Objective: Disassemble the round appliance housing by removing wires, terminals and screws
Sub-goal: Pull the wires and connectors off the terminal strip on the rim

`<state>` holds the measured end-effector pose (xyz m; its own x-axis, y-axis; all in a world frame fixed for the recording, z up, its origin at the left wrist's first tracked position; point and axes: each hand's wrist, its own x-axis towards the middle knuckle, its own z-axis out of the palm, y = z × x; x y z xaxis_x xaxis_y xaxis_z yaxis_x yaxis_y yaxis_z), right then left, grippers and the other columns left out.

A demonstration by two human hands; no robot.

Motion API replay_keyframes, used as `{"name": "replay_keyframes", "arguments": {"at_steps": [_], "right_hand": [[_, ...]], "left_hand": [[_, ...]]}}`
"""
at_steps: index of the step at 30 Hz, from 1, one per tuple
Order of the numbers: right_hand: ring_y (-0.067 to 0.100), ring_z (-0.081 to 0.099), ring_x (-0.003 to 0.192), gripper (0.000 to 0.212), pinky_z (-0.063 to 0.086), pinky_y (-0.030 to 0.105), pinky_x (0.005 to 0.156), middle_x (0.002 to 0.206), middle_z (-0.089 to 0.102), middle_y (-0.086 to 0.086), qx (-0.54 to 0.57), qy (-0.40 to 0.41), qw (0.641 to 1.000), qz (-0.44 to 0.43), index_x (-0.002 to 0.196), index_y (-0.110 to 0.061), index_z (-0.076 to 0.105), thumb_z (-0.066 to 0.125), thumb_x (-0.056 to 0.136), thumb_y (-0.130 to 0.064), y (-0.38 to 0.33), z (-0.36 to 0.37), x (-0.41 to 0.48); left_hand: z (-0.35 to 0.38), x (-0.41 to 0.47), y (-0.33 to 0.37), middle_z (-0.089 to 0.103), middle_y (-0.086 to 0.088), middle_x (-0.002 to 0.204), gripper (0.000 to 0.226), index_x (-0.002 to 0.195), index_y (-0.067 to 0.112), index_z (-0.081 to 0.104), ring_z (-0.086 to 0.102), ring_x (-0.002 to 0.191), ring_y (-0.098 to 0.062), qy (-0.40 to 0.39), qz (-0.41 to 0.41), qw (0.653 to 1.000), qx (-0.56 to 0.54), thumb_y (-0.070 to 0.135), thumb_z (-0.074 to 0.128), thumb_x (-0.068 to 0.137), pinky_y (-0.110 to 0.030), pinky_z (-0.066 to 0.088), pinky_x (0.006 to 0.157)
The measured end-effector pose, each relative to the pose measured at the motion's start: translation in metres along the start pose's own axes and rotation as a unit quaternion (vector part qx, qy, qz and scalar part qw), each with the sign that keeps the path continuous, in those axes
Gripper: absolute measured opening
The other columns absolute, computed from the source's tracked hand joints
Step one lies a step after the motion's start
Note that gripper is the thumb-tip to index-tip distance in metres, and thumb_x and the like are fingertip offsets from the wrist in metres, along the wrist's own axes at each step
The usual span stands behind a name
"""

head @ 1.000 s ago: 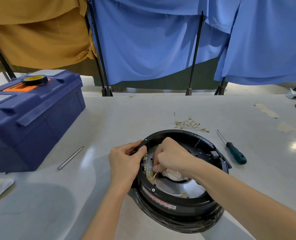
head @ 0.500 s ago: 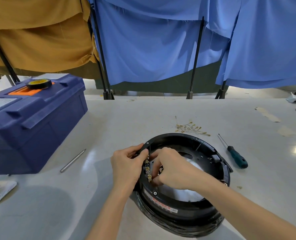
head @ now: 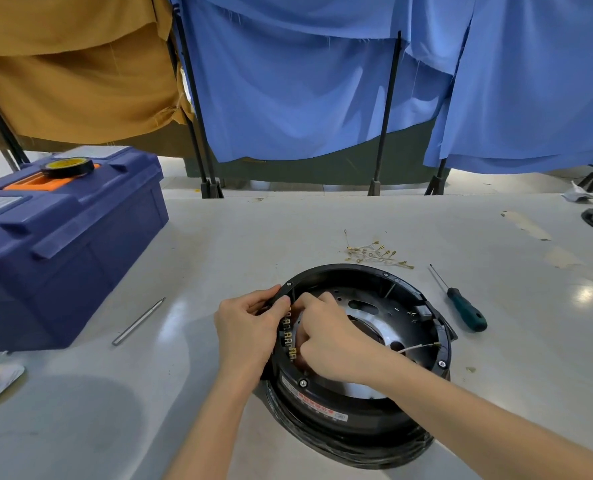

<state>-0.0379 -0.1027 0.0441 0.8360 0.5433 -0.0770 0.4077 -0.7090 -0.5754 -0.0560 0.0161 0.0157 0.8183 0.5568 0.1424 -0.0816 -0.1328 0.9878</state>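
The round black appliance housing (head: 368, 403) lies open side up on the grey table (head: 219, 254). My left hand (head: 246, 327) grips its left rim, thumb over the edge. My right hand (head: 329, 337) reaches inside with curled fingers at the row of brass terminals (head: 289, 336) on the left inner wall; what it pinches is hidden. A white wire with a brass end (head: 420, 347) lies loose inside at the right. Small screws sit in the rim (head: 302, 383).
A heap of removed brass-tipped wires (head: 374, 253) lies behind the housing. A green-handled screwdriver (head: 461, 304) rests to its right, a metal rod (head: 138, 321) to its left. A blue toolbox (head: 56, 244) with a tape roll stands far left.
My right hand has slid up along the terminal row toward the upper left of the rim. A white wire now shows loose at the housing's right. My left hand keeps its grip.
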Motion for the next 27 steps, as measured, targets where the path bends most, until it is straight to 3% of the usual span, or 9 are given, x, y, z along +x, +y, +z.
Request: {"name": "replay_keyframes", "arguments": {"at_steps": [4,10,14,16,19,23,25,27], "right_hand": [[0.025,0.037,0.113,0.020,0.040,0.031,0.092,0.123,0.043,0.010,0.011,0.000,1.000,0.002,0.080,-0.015,0.042,0.045,0.077,0.004,0.001,0.000,0.002],[0.026,0.041,0.111,0.018,0.041,0.033,0.090,0.124,0.040,0.009,0.039,-0.010,0.999,0.034,0.092,-0.011,0.046,0.047,0.080,0.003,-0.002,-0.002,0.001],[0.026,0.043,0.103,0.023,0.034,0.024,0.075,0.102,0.039,0.002,0.011,0.018,0.998,0.059,0.099,-0.005,0.051,0.049,0.079,0.006,0.004,-0.009,-0.002],[0.026,0.044,0.100,0.018,0.037,0.024,0.065,0.104,0.043,0.006,0.011,0.033,0.996,0.083,0.092,0.000,0.055,0.057,0.076,0.008,0.016,-0.019,-0.005],[0.027,0.045,0.105,0.012,0.048,0.035,0.078,0.111,0.053,0.014,0.016,0.020,0.997,0.071,0.079,0.013,0.065,0.068,0.074,0.003,0.025,-0.026,-0.008],[0.026,0.059,0.091,0.014,0.043,0.027,0.068,0.094,0.066,0.012,0.086,0.069,0.993,0.033,0.068,-0.009,0.066,0.070,0.082,-0.009,0.016,-0.022,-0.007],[0.014,0.063,0.075,0.019,0.040,0.018,0.059,0.087,0.068,0.008,0.114,0.096,0.989,0.010,0.069,-0.019,0.062,0.068,0.087,-0.015,0.016,-0.029,-0.005],[0.001,0.055,0.060,0.019,0.037,0.013,0.055,0.080,0.067,0.005,0.160,0.107,0.981,-0.010,0.071,-0.022,0.063,0.066,0.089,-0.019,0.015,-0.041,-0.005]], "left_hand": [[-0.001,0.000,0.000,0.075,0.006,0.076,0.021,0.081,0.025,0.077,0.072,0.075,-0.008,-0.002,-0.002,1.000,-0.003,0.007,0.079,0.072,-0.026,0.056,0.073],[-0.002,0.000,0.000,0.075,0.011,0.074,0.019,0.085,0.024,0.077,0.071,0.073,-0.003,-0.005,0.005,1.000,0.010,0.009,0.079,0.072,-0.017,0.056,0.068],[-0.001,0.000,0.000,0.074,0.012,0.074,0.018,0.084,0.022,0.077,0.070,0.073,-0.002,-0.004,0.002,1.000,0.011,0.008,0.078,0.073,-0.017,0.055,0.070],[-0.001,0.000,0.001,0.074,0.013,0.073,0.017,0.084,0.022,0.077,0.070,0.071,0.000,0.000,-0.003,1.000,0.011,0.010,0.079,0.072,-0.014,0.055,0.068],[-0.001,0.001,0.000,0.074,0.012,0.076,0.017,0.085,0.021,0.077,0.070,0.072,0.001,0.007,-0.005,1.000,0.014,0.011,0.080,0.072,-0.011,0.054,0.068],[-0.001,-0.001,0.002,0.075,0.007,0.082,0.019,0.090,0.018,0.077,0.070,0.078,-0.003,0.008,-0.003,1.000,0.027,0.012,0.080,0.072,-0.021,0.055,0.075],[-0.001,-0.001,0.003,0.075,0.005,0.082,0.020,0.091,0.017,0.078,0.070,0.078,-0.003,0.003,0.001,0.999,0.033,0.012,0.080,0.072,-0.023,0.055,0.076],[-0.001,0.000,0.003,0.075,0.006,0.082,0.020,0.091,0.016,0.078,0.070,0.077,-0.002,-0.001,0.007,0.999,0.036,0.012,0.079,0.072,-0.023,0.055,0.075]]}}
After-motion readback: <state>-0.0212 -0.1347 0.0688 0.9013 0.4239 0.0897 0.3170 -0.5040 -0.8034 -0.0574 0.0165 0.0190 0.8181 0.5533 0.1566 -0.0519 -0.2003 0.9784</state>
